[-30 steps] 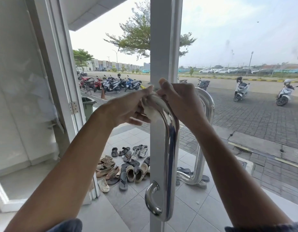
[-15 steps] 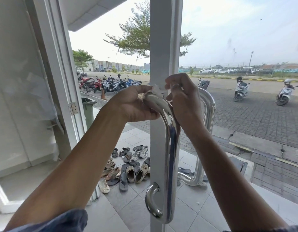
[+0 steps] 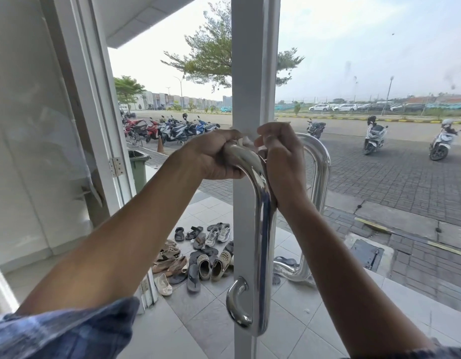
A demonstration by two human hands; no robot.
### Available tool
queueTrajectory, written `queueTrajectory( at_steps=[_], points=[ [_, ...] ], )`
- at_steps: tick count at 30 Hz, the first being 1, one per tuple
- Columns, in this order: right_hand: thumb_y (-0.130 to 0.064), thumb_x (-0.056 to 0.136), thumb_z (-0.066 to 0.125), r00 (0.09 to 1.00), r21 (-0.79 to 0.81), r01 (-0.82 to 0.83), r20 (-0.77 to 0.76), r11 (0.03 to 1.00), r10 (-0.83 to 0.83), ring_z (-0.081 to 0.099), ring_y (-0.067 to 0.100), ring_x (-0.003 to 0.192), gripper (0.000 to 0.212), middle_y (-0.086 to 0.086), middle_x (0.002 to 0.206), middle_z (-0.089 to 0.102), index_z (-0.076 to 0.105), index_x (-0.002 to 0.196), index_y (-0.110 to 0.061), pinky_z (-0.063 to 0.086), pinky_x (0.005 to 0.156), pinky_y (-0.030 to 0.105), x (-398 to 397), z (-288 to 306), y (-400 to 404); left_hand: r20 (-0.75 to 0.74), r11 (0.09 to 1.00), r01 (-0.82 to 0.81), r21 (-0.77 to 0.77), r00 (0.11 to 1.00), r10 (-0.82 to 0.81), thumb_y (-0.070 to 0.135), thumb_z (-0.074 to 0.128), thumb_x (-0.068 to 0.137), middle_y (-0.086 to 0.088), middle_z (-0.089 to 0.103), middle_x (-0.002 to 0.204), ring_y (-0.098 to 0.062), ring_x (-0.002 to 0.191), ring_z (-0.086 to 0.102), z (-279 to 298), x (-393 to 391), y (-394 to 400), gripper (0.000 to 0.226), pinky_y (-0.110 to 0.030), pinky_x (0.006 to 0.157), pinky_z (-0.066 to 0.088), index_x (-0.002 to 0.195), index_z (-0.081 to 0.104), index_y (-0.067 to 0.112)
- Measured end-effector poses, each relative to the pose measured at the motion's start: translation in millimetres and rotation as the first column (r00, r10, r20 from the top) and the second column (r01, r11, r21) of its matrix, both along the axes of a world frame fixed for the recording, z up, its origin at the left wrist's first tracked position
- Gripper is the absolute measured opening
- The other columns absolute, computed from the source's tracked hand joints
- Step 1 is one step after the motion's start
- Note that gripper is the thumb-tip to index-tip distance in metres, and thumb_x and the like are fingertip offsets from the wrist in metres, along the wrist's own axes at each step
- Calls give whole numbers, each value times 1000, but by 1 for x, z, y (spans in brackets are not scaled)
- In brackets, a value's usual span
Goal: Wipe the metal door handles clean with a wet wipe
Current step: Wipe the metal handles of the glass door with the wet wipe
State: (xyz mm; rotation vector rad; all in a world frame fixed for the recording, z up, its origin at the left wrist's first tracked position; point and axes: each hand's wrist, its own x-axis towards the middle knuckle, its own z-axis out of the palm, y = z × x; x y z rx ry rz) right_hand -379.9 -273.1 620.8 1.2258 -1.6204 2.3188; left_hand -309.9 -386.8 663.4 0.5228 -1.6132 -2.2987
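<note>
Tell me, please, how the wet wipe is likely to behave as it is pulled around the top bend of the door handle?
Probably floppy: the wet wipe shows only as a crumpled white bit between the left hand and right hand. It likely slides easily, since the inside door handle is smooth, polished metal. Being thin, it may bunch or tear if tugged hard.

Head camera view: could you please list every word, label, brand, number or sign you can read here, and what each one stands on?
No text can be read in this view.
Polished metal door handle: no marking shows.
White wet wipe, between the left hand and right hand: no print shows.
Parked motorbikes: plates and badges too small.
Green bin: no label shows.
</note>
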Motion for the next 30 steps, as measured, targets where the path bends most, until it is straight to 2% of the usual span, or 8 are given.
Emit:
queueTrajectory(
  at_steps=[4,8,10,14,20,23,27,30],
  points=[
    [1,95,42,999,-24,10,40,1000,-9,57,10,72,26,7,85,63,61,97,-15,44,61,21,1,-1,2,-40,999,-44,-30,998,42,15,49,94,-11,60,72,-18,66,57,-9,2,5,10,-31,81,47,99,53,7],
    [3,96,40,999,-66,5,47,998,-2,52,-1,56,25,4,77,60,60,97,-13,40,50,14,3,-1,2,-46,989,-76,-130,996,70,16,50,96,-10,57,69,-18,65,49,-16,2,5,12,-25,52,53,87,56,11],
    [2,96,41,999,-67,15,45,998,-11,52,-1,56,25,3,76,60,61,98,-12,40,50,15,4,-2,2,-26,988,-86,-125,996,83,17,50,97,-11,61,73,-19,66,57,-13,1,3,10,-29,60,55,92,56,11],
    [0,94,42,998,-51,29,57,998,-26,55,9,68,24,6,80,62,62,97,-14,44,61,25,3,-2,2,24,988,-79,-130,996,82,21,49,97,-13,62,82,-20,75,60,-3,1,0,16,-36,98,46,98,55,6],
    [1,91,43,997,-63,37,73,997,-32,53,8,63,23,1,72,60,61,95,-13,42,61,31,5,-3,2,7,992,-80,-92,997,81,20,51,96,-12,65,68,-21,56,65,-1,-1,2,18,-34,61,61,91,58,5],
    [1,89,43,996,-65,40,85,997,-35,54,11,64,24,0,70,60,61,94,-14,41,64,33,6,-3,3,-32,991,-113,-67,993,111,18,49,97,-12,62,71,-20,60,63,-4,1,8,15,-33,59,60,95,55,5],
    [-1,90,44,994,-68,66,94,996,-59,56,9,65,23,-3,68,61,62,93,-16,44,66,34,7,-4,3,-73,977,-206,-46,976,203,16,49,97,-13,57,84,-20,75,56,-10,5,22,16,-35,87,50,107,55,5],
    [-2,90,43,992,-74,77,107,994,-69,56,9,66,23,-5,68,60,62,93,-16,45,68,35,7,-5,3,-147,958,-275,-79,954,261,15,49,96,-8,53,72,-17,63,53,-21,4,39,11,-31,68,48,88,56,11]
  ],
)
